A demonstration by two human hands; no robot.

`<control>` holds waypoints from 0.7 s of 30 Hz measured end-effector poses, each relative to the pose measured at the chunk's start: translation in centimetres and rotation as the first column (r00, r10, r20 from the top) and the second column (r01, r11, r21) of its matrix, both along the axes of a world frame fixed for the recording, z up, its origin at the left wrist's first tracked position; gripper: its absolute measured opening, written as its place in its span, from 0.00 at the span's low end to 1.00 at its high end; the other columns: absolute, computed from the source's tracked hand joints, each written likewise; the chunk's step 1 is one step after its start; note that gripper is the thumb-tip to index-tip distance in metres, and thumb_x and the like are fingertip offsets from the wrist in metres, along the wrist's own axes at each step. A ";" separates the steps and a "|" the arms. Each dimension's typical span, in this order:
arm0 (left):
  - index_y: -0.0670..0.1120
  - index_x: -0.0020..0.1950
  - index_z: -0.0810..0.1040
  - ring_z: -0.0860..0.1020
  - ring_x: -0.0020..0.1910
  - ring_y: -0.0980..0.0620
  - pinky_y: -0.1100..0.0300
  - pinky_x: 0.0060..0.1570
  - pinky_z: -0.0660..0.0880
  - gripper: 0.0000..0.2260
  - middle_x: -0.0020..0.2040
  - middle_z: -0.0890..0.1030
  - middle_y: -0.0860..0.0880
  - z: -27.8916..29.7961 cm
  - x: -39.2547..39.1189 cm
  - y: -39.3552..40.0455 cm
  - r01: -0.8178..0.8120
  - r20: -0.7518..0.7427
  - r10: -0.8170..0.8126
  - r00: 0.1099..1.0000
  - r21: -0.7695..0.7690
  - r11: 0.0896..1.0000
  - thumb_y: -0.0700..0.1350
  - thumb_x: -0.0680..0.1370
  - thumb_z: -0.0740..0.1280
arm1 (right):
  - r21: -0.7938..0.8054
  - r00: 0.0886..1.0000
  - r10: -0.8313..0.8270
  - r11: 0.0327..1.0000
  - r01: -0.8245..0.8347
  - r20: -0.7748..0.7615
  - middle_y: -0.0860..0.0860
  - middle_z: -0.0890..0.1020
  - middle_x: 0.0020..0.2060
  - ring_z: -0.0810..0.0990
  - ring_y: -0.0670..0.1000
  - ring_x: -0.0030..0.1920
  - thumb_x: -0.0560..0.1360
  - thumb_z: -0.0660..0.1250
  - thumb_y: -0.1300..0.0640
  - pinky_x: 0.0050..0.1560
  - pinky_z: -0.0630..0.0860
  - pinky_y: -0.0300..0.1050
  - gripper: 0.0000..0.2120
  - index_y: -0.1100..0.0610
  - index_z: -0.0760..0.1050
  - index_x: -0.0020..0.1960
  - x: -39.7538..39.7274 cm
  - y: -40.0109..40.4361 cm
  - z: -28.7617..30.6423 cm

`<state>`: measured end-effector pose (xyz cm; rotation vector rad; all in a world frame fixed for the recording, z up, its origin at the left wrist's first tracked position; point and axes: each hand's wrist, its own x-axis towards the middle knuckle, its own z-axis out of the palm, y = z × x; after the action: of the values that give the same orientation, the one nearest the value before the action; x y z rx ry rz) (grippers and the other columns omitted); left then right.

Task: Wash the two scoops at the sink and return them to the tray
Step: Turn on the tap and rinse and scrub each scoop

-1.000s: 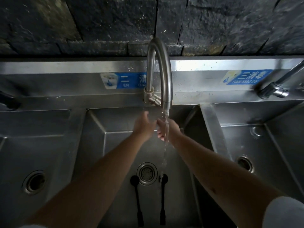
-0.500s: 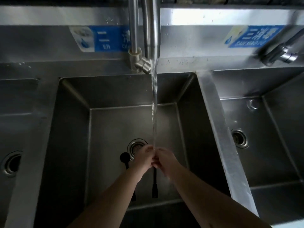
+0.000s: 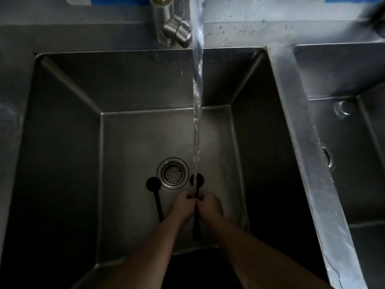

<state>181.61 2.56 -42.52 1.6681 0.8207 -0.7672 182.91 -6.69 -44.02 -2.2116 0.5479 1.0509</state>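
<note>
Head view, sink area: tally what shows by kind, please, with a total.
Black scoops: 2, left scoop and right scoop, both lying in the middle basin.
Hands: 2, left hand and right hand, at the right scoop's handle.
Round drain strainers: 2.
Sink basins clearly shown: 2.
Water streams: 1.
Total: 9.

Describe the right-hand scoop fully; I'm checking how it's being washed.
The right scoop is black and slim, with a small round bowl and a long straight handle that thickens at its near end. It lies in the middle basin, bowl beside the drain, under the water stream. The left hand and right hand close around its handle; material unclear.
</note>
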 end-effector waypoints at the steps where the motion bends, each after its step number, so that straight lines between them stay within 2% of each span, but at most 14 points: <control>1: 0.35 0.48 0.82 0.71 0.30 0.58 0.73 0.22 0.64 0.07 0.33 0.78 0.49 -0.2 0.0 0.1 0.006 -0.004 -0.006 1.000 -0.006 1.000 0.33 0.72 0.67 | 0.003 0.999 0.049 0.999 -0.049 0.003 0.60 0.83 0.55 0.81 0.59 0.55 0.75 0.66 0.54 0.47 0.73 0.45 0.14 0.60 0.79 0.58 0.1 0.0 0.0; 3: 0.38 0.47 0.83 0.73 0.30 0.54 0.67 0.29 0.69 0.07 0.31 0.77 0.48 -0.2 -0.1 0.4 0.019 -0.032 -0.019 0.999 -0.015 1.000 0.35 0.73 0.67 | 0.046 0.990 0.141 0.989 -0.141 0.007 0.61 0.84 0.52 0.81 0.57 0.52 0.76 0.65 0.55 0.42 0.69 0.44 0.10 0.58 0.81 0.52 0.3 -0.2 0.4; 5: 0.39 0.44 0.82 0.75 0.37 0.48 0.58 0.39 0.67 0.05 0.35 0.78 0.41 -0.4 -0.3 0.8 -0.021 -0.057 0.020 0.998 -0.026 0.999 0.37 0.75 0.65 | 0.110 0.987 0.162 0.981 -0.162 0.009 0.62 0.83 0.43 0.79 0.54 0.43 0.76 0.66 0.56 0.38 0.66 0.44 0.06 0.57 0.80 0.44 0.5 -0.6 1.4; 6: 0.41 0.43 0.81 0.76 0.40 0.45 0.54 0.41 0.66 0.06 0.38 0.78 0.37 -0.3 -0.4 0.9 -0.060 -0.061 0.058 0.996 -0.026 0.998 0.37 0.76 0.65 | 0.144 0.991 0.136 0.980 -0.134 -0.002 0.61 0.81 0.39 0.77 0.52 0.39 0.76 0.66 0.57 0.36 0.66 0.44 0.07 0.58 0.79 0.42 0.5 -0.6 2.2; 8: 0.41 0.49 0.81 0.81 0.47 0.40 0.51 0.45 0.72 0.05 0.46 0.82 0.33 0.4 -0.1 1.2 -0.141 -0.035 0.141 0.989 0.004 0.990 0.39 0.76 0.66 | 0.246 0.997 0.020 0.969 -0.003 -0.070 0.57 0.78 0.33 0.76 0.47 0.29 0.76 0.67 0.61 0.29 0.69 0.38 0.07 0.61 0.79 0.40 0.2 -0.8 3.9; 9: 0.40 0.54 0.80 0.81 0.51 0.39 0.48 0.50 0.76 0.08 0.51 0.83 0.34 1.0 0.2 1.3 -0.184 -0.002 0.184 0.983 0.010 0.983 0.39 0.76 0.67 | 0.310 0.992 -0.041 0.948 0.076 -0.119 0.56 0.77 0.30 0.75 0.44 0.24 0.76 0.67 0.64 0.26 0.68 0.35 0.09 0.60 0.78 0.37 -0.1 -0.8 4.9; 11: 0.41 0.57 0.79 0.82 0.53 0.39 0.42 0.56 0.78 0.11 0.53 0.83 0.37 2.8 0.6 1.4 -0.259 0.044 0.259 0.965 -0.013 0.966 0.39 0.75 0.69 | 0.375 0.975 -0.127 0.907 0.189 -0.184 0.54 0.76 0.24 0.75 0.47 0.21 0.74 0.68 0.66 0.24 0.68 0.35 0.13 0.57 0.77 0.31 -0.7 -0.9 6.7; 12: 0.43 0.57 0.80 0.82 0.53 0.41 0.43 0.56 0.78 0.11 0.52 0.84 0.39 3.8 0.7 1.4 -0.275 0.049 0.276 0.960 -0.025 0.961 0.40 0.75 0.70 | 0.378 0.967 -0.156 0.899 0.223 -0.201 0.53 0.77 0.23 0.76 0.49 0.22 0.73 0.68 0.65 0.26 0.69 0.37 0.13 0.57 0.78 0.30 -1.0 -0.9 7.6; 14: 0.45 0.55 0.82 0.83 0.49 0.44 0.50 0.52 0.80 0.10 0.49 0.85 0.43 5.4 0.8 1.3 -0.277 0.049 0.280 0.959 -0.068 0.959 0.41 0.74 0.70 | 0.381 0.950 -0.213 0.878 0.288 -0.226 0.51 0.80 0.23 0.79 0.49 0.24 0.72 0.69 0.62 0.29 0.72 0.39 0.13 0.54 0.81 0.30 -1.2 -1.2 9.3; 16: 0.47 0.50 0.83 0.84 0.41 0.49 0.58 0.40 0.80 0.07 0.42 0.86 0.46 6.4 0.8 1.2 -0.270 0.056 0.275 0.960 -0.091 0.959 0.39 0.75 0.69 | 0.378 0.941 -0.241 0.870 0.318 -0.235 0.50 0.81 0.24 0.79 0.48 0.26 0.72 0.68 0.61 0.32 0.73 0.42 0.11 0.55 0.81 0.32 -1.4 -1.1 10.8; 18: 0.48 0.44 0.83 0.82 0.30 0.54 0.65 0.28 0.76 0.09 0.32 0.85 0.49 7.0 1.0 1.0 -0.304 0.047 0.312 0.949 -0.125 0.944 0.35 0.76 0.66 | 0.386 0.938 -0.254 0.861 0.331 -0.236 0.51 0.81 0.25 0.79 0.49 0.27 0.72 0.68 0.59 0.35 0.72 0.44 0.07 0.55 0.82 0.36 -1.7 -1.0 12.1; 19: 0.47 0.43 0.82 0.81 0.28 0.53 0.65 0.27 0.74 0.11 0.31 0.84 0.49 7.2 1.2 0.9 -0.316 0.040 0.323 0.946 -0.123 0.941 0.33 0.75 0.65 | 0.400 0.934 -0.263 0.850 0.342 -0.241 0.52 0.82 0.26 0.79 0.49 0.28 0.72 0.68 0.58 0.36 0.73 0.45 0.07 0.56 0.83 0.37 -1.9 -1.0 12.6; 21: 0.44 0.41 0.83 0.80 0.30 0.50 0.63 0.32 0.74 0.10 0.32 0.82 0.46 7.6 1.6 0.9 -0.275 0.046 0.281 0.959 -0.102 0.956 0.32 0.75 0.65 | 0.403 0.924 -0.272 0.840 0.364 -0.268 0.52 0.83 0.28 0.81 0.50 0.30 0.72 0.69 0.54 0.38 0.75 0.46 0.08 0.55 0.85 0.38 -2.2 -1.0 13.5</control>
<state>183.19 3.46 -34.94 1.4455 0.9386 -0.5488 180.71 -7.69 -30.53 -1.5572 0.6618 1.0955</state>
